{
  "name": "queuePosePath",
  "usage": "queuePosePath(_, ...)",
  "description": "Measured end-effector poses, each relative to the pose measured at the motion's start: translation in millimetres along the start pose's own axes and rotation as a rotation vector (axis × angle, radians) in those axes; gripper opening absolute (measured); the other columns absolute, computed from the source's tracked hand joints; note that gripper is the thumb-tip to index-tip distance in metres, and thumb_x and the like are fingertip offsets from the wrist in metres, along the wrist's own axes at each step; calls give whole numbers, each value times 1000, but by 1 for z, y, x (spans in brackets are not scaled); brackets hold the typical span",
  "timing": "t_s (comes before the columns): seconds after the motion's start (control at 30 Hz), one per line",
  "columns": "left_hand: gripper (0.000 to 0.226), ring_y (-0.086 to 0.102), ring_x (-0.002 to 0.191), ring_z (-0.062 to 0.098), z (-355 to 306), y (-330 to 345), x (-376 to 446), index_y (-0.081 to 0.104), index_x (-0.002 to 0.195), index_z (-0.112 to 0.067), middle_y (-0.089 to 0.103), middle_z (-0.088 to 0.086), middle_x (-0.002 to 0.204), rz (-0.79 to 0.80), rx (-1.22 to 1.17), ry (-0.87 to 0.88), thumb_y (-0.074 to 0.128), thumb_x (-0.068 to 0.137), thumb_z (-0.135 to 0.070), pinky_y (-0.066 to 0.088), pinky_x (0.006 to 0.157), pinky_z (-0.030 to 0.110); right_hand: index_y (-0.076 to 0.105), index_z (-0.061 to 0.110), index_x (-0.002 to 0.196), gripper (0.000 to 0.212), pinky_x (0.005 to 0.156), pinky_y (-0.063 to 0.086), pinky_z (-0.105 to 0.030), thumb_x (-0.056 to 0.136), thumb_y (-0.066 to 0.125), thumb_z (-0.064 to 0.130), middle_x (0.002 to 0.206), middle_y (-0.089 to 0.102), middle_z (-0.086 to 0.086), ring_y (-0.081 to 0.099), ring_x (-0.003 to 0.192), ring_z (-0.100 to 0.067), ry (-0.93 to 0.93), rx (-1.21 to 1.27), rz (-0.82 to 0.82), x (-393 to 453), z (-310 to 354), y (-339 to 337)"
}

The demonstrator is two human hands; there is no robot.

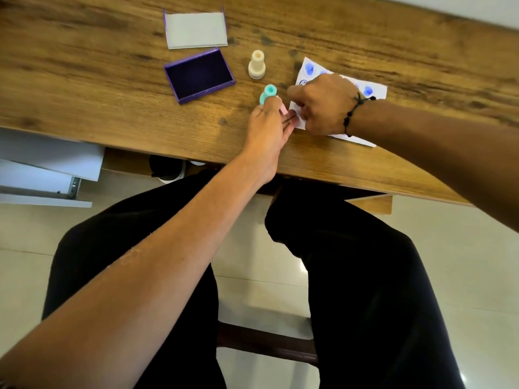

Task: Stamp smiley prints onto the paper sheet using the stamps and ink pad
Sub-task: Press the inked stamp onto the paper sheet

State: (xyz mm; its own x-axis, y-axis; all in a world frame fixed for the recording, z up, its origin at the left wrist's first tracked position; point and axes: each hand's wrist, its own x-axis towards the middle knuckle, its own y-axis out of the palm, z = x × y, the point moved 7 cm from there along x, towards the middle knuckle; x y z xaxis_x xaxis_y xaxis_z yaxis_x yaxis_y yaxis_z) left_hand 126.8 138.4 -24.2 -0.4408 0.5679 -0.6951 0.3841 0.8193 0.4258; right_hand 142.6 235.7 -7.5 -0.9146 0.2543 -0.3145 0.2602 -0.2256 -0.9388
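Nearest, the left hand (pixel 266 119) pins the paper sheet (pixel 373 89) at its near left corner, fingers flat, gripping nothing; a teal stamp (pixel 268 94) and something pink stand just beyond. The right hand (pixel 323 103) is closed over the sheet, its contents hidden. A slipping sheet could smear prints. Farther: one cream stamp (pixel 256 65), one open purple ink pad (pixel 199 75), one lid (pixel 195 30).

Your paper sheet (pixel 376 89) is lying at the right, carrying blue prints. The open purple ink pad (pixel 198 76) is sitting left, the cream stamp (pixel 257 65) standing upright between, the teal stamp (pixel 267 94) just nearer.
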Motion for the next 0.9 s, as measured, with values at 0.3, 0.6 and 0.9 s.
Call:
queuePosePath(0.3,15,61,104,25,0,0,0,49,93,-7,60,19,105,-4,6,10,37,95,-16,50,87,25,49,10,90,12,56,27,-32,81,52,17,71,45,-8,40,70,-27,-6,10,-45,-1,0,-2)
queuePosePath(0.6,21,62,95,21,-1,1,0,50,81,-9,62,13,93,-14,65,26,36,95,-16,50,81,20,51,10,100,20,51,24,-26,84,52,22,73,52,-10,41,70,-26,0,1,-44,-4,0,-3)
queuePosePath(0.9,16,57,101,23,-1,5,-4,48,88,-5,55,20,104,-30,7,48,38,95,-15,51,90,29,57,5,98,17,71,43,-36,84,49,10,105,66,-21,58,95,-34,238,298,-229,-27,-27,-32)
